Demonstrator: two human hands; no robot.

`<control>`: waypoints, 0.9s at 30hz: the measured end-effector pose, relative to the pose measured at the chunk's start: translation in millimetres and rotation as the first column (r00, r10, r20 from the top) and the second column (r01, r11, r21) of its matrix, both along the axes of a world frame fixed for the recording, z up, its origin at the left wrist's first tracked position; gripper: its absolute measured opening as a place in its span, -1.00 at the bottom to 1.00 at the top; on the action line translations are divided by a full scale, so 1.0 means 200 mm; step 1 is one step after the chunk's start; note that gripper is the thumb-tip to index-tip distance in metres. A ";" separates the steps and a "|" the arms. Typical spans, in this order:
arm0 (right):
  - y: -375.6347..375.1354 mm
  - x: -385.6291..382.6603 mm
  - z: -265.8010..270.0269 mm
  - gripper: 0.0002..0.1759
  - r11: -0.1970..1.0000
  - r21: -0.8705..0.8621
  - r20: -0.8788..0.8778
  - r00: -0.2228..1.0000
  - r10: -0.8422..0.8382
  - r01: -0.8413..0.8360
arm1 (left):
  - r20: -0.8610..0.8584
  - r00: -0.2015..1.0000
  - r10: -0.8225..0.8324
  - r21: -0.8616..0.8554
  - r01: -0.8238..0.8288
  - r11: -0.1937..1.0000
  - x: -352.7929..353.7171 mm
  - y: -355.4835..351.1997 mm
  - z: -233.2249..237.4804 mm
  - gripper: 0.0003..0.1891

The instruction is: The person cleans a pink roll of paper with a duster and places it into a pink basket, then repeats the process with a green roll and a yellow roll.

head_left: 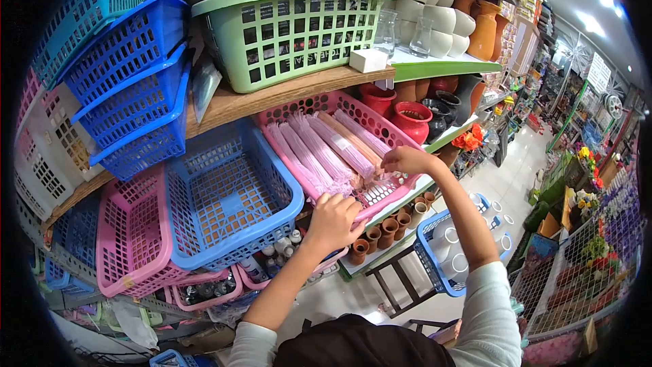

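Observation:
A pink plastic basket [401, 134] sits tilted on the shelf. Inside it lie several long pink and peach bundles [333, 149], side by side, that look like wrapped packs of thin strands. My left hand [331, 225] is closed over the basket's near rim, thumb toward the outside. My right hand [409, 161] reaches in at the basket's right side, beside the ends of the bundles. Its fingers are bent together, and what they hold, if anything, is hidden. Between my hands the basket's perforated floor shows.
An empty-looking blue basket [288, 200] stands left of the pink one. Small clay pots [388, 229] line the lower shelf. Red and black pots [411, 122] stand behind. A green basket [299, 39] rests above. Below right, a blue crate [428, 234] holds white vases.

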State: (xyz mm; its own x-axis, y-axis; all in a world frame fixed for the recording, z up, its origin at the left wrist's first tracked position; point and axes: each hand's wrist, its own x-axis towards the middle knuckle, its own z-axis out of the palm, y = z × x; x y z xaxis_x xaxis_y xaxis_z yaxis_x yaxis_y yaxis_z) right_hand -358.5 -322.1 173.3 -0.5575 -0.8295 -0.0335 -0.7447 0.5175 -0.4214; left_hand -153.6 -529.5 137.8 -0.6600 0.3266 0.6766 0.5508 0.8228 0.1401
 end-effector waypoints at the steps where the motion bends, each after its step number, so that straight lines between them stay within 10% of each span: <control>1: 0.00 0.11 0.07 -0.74 0.996 -0.065 -0.010 0.998 -0.060 0.059 | 0.005 1.000 0.014 0.004 -0.014 1.000 0.00 0.01 0.01 -0.76; 11: 0.06 0.86 -0.05 -0.76 0.648 -0.723 -0.036 0.924 -0.380 0.238 | -0.047 0.999 0.010 0.251 0.002 0.968 0.03 0.16 0.14 -0.72; 27: 0.96 1.81 -0.39 -0.73 -0.042 -0.769 0.417 0.452 -0.789 0.637 | 0.123 0.679 -0.724 0.322 0.662 0.677 0.28 1.28 0.00 -0.79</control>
State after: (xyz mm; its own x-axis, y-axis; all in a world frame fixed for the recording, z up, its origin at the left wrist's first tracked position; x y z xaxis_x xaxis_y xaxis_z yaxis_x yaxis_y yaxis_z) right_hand 4.4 -130.2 95.0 -0.8013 0.4539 0.3897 -0.2696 0.3075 -0.9126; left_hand -97.1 -272.8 137.0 -0.4461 0.6057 0.6589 0.8746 0.1389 0.4645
